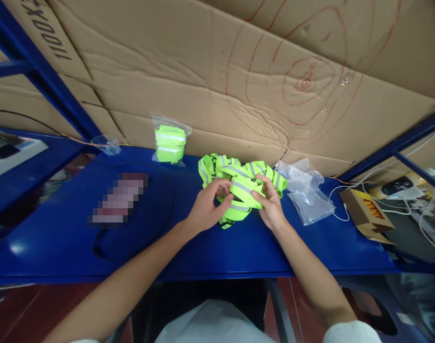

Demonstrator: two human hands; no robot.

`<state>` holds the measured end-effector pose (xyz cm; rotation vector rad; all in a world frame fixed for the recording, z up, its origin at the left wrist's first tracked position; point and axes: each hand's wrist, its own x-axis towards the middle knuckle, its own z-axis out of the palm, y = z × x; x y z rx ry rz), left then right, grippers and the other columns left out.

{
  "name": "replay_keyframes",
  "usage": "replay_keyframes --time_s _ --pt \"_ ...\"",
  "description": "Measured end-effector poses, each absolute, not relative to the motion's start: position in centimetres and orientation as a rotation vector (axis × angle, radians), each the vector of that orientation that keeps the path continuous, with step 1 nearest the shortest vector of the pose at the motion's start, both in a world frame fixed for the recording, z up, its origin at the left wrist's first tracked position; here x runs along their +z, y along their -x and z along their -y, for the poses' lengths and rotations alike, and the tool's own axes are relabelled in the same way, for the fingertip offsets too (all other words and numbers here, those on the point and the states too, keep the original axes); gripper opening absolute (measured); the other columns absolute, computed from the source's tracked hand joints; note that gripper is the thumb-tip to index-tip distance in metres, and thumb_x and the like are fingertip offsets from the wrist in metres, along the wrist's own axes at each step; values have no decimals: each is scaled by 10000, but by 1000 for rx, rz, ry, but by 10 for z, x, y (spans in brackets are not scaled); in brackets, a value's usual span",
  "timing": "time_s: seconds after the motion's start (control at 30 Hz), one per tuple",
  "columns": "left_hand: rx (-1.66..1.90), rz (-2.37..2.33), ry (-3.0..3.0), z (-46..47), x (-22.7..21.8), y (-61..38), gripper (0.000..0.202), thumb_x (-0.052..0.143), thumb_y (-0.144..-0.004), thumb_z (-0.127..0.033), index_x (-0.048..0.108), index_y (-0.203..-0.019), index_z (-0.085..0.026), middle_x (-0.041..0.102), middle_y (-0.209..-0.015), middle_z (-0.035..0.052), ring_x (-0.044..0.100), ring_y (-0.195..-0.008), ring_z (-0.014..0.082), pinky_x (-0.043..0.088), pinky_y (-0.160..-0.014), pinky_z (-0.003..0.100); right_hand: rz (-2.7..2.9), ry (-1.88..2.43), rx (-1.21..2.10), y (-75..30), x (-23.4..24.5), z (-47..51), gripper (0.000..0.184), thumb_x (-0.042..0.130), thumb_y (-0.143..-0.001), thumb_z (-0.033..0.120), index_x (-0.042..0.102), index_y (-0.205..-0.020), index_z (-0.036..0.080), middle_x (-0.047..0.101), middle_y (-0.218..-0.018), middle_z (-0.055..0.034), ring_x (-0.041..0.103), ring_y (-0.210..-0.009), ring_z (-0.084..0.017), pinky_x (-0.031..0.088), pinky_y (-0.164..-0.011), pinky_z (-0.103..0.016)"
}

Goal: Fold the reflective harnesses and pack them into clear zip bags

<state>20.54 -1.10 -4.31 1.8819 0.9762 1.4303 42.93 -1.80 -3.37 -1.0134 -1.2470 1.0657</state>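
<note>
A tangle of neon yellow-green reflective straps with grey stripes lies on the blue shelf. My left hand grips the near left side of the bundle, fingers curled round a strap. My right hand pinches a strap on the right side, thumb on top. Both hands are closed on the same bundle. Just right of it lies a pile of empty clear plastic bags.
A sealed bag holding folded neon straps leans against the cardboard wall at the back. A small clear bag lies at the back left. An open cardboard box and white cables sit at the right.
</note>
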Motion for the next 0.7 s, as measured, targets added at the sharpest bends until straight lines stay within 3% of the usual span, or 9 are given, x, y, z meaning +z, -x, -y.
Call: replay_keyframes --time_s 0.1,0.2,0.27,0.37,0.47,0.53,0.6,0.67,0.7 --pt "1191 -957 -1716 14 -48 -216 539 828 -857 -418 523 -1252 -213 682 -1043 58 687 -947 204 528 -791 320 1182 996 1091 -422 -42 18 451 849 -846 505 647 -1198 309 620 -1116 -14 612 -973 -175 547 -805 -278" --pt "1075 -921 -1493 9 -52 -220 759 903 -745 -381 442 -1324 -213 703 -1143 91 693 -1007 231 533 -865 355 1153 970 1087 -418 -47 17 399 679 -961 629 654 -1170 290 647 -1142 -33 631 -982 -178 561 -807 -293" --pt "1031 -849 -1356 5 -52 -218 841 904 -730 -360 399 -1387 -216 716 -1202 108 707 -1035 244 544 -928 392 1160 950 1110 -418 -47 17 449 595 -1004 652 642 -1274 296 667 -1248 -56 662 -1032 -195 585 -850 -332" --pt "967 -752 -1230 3 -51 -215 926 913 -737 -372 377 -1476 -218 704 -1327 141 696 -1193 293 534 -1047 450 1351 896 1019 -422 -44 21 558 673 -995 541 517 -1486 327 649 -1423 -81 681 -1193 -233 589 -996 -406" --pt "908 -716 -1153 7 -50 -216 1012 965 -687 -368 414 -1523 -223 675 -1429 154 637 -1343 350 517 -1123 479 1721 927 614 -423 -43 27 569 654 -1028 415 460 -1554 320 644 -1476 -107 630 -1353 -272 495 -1173 -506" --pt "918 -693 -1109 10 -51 -217 925 974 -684 -387 530 -1480 -227 682 -1445 134 593 -1413 366 494 -1177 469 1853 994 345 -421 -43 30 588 665 -1022 410 465 -1565 310 611 -1524 -116 567 -1438 -303 433 -1231 -553" --pt "943 -689 -1071 12 -51 -218 725 941 -735 -448 667 -1369 -226 727 -1391 109 600 -1412 363 487 -1197 443 1904 1028 259 -420 -42 30 723 731 -972 471 424 -1603 299 535 -1600 -125 481 -1517 -331 404 -1259 -571" --pt "940 -725 -1019 12 -49 -218 571 892 -781 -514 754 -1249 -217 784 -1272 104 676 -1308 361 539 -1132 430 1927 1043 315 -420 -39 28 868 792 -908 542 386 -1632 288 487 -1635 -133 442 -1540 -347 415 -1259 -564" --pt "928 -750 -985 12 -48 -219 531 876 -792 -527 775 -1207 -212 806 -1202 106 717 -1230 359 574 -1072 425 1919 1060 354 -421 -38 27 885 813 -882 563 412 -1621 287 508 -1611 -137 490 -1491 -348 459 -1221 -550"
